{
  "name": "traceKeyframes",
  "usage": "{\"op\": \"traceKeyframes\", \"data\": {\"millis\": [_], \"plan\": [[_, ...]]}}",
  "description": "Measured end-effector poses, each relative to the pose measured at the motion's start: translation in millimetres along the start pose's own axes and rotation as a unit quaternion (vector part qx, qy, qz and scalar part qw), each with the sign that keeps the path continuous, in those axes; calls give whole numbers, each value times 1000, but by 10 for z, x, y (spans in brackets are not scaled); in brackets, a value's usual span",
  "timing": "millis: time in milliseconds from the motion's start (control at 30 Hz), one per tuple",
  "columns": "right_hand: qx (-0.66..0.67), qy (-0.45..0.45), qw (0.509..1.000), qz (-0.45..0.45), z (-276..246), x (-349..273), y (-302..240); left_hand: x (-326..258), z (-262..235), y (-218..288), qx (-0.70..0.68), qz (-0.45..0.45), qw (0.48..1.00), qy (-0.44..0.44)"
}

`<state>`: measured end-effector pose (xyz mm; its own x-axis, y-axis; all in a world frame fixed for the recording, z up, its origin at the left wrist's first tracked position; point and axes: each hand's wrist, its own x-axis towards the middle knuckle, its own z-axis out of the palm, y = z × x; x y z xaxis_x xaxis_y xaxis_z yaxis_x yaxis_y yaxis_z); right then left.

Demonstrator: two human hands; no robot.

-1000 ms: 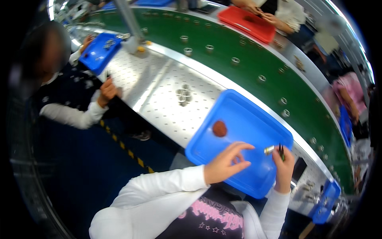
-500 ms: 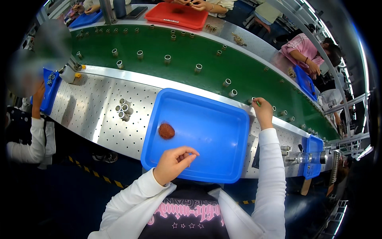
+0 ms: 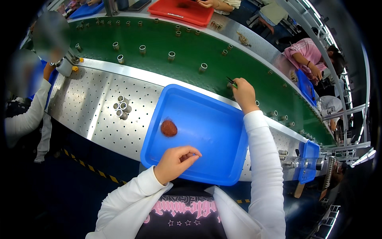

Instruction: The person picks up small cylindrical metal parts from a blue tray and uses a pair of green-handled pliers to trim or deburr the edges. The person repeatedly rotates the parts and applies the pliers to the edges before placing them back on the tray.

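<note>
A blue tray (image 3: pixel 211 131) lies on the perforated metal bench (image 3: pixel 91 107) in front of me. A small reddish-brown tuft (image 3: pixel 169 128) rests in its left part. My left hand (image 3: pixel 177 161) hovers over the tray's near edge, fingertips pinched together; whether anything is between them I cannot tell. My right hand (image 3: pixel 243 93) reaches past the tray's far edge over the green conveyor belt (image 3: pixel 175 40), gripping thin tweezers (image 3: pixel 231 82) that point at the belt. Small metal cylinders (image 3: pixel 203 67) stand scattered along the belt.
A cluster of metal cylinders (image 3: pixel 121 108) stands on the bench left of the tray. A red tray (image 3: pixel 183 12) lies across the belt. Other people work at left and far right. A small blue bin (image 3: pixel 308 161) sits at right.
The view has swung so the tray sits more central. My right hand has stayed out over the belt with the tweezers; my left hand remains pinched near the tray's near edge.
</note>
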<state>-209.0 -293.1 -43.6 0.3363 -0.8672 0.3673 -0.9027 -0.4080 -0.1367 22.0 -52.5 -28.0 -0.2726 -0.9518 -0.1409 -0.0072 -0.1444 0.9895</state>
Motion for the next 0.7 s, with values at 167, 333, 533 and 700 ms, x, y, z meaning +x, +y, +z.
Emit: {"op": "traceKeyframes", "data": {"millis": [167, 333, 533, 700], "plan": [[154, -1, 987, 48, -129, -43, -202, -61, -104, 120, 8, 37, 999, 2], [475, -192, 849, 129, -681, -494, -796, 16, -131, 60, -168, 34, 981, 85], [546, -293, 774, 133, -1012, -1045, -1249, -24, -67, 169, -215, -8, 976, 10], [566, -270, 770, 120, -1024, -1273, -1322, -112, 29, 117, -257, -36, 966, 6]]}}
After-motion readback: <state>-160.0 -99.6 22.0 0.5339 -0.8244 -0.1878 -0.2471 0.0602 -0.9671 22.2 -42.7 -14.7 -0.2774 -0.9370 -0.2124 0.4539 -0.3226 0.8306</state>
